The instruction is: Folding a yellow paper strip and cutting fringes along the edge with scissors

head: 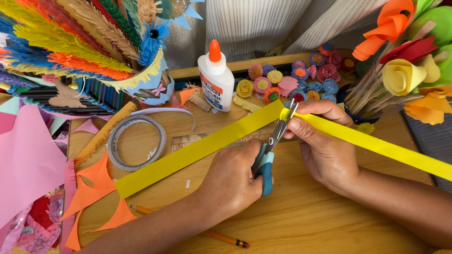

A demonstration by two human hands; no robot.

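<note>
**papercraft_newbie:** ok so what's on the desk (301, 221), going left to right?

**quillfan:** Far left there's a big pink sheet (23, 160), with orange paper scraps (96, 188) beside it near the desk's left edge. Just right of those lies a roll of tape (136, 142), flat on the wood, and a pencil (207, 234) sits at the near edge under the left forearm. Further back stands a white glue bottle (216, 80) with an orange cap, upright. A ruler (197, 139) lies under the long yellow paper strip (197, 150), which runs diagonally from near-left across to the far right edge.

**papercraft_newbie:** and the hands?

**quillfan:** Left hand (233, 181) has a closed grip around the blue handles of the scissors (270, 150), blades pointing away and slightly parted right at the strip's upper edge. Right hand (322, 146) is just beside it, fingers pinched shut on the strip next to the blade tips, holding it up off the desk. Behind that there's a cluster of little rolled paper flowers (301, 82), and at far right a bunch of bigger paper roses (405, 70) on sticks.
</note>
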